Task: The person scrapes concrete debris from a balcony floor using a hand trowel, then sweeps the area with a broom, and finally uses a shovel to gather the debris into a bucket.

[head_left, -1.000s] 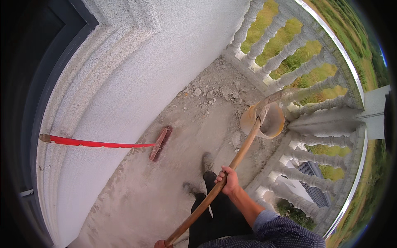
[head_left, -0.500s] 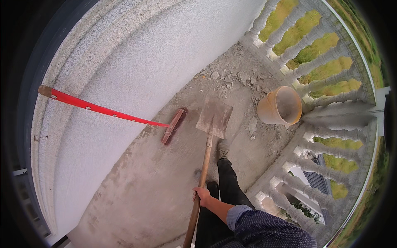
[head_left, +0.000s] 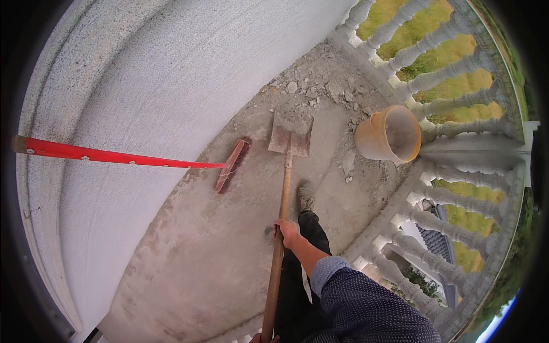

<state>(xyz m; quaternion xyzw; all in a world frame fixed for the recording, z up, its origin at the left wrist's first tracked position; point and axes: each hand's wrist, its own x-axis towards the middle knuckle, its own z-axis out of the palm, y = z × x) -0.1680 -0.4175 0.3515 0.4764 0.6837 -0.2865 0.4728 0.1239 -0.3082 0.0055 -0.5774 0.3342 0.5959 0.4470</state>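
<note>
The shovel had a flat, square-ended metal blade, grey and dulled with a coat of cement dust, and a long pale-brown wooden shaft that ran almost straight down toward the lower edge of the view. Its blade lay flat on the dusty concrete floor, its front edge touching the near side of a heap of rubble made of broken grey lumps and grit. The right hand was closed around the middle of the shaft, fingers wrapped over it, the forearm coming up out of a dark blue dotted sleeve. At the very bottom of the picture the left hand sat at the top end of the shaft, only its edge in view, so I could not tell how it gripped. A dusty shoe stood just right of the shaft, below the blade. Just left of the blade lay a red-bristled push broom, its long red handle reaching away across the curved white rendered wall. To the right of the blade, well apart from it, stood an orange bucket, tilted, its inside grey with dust, close against the white stone balustrade, with grass showing between the balusters.
</note>
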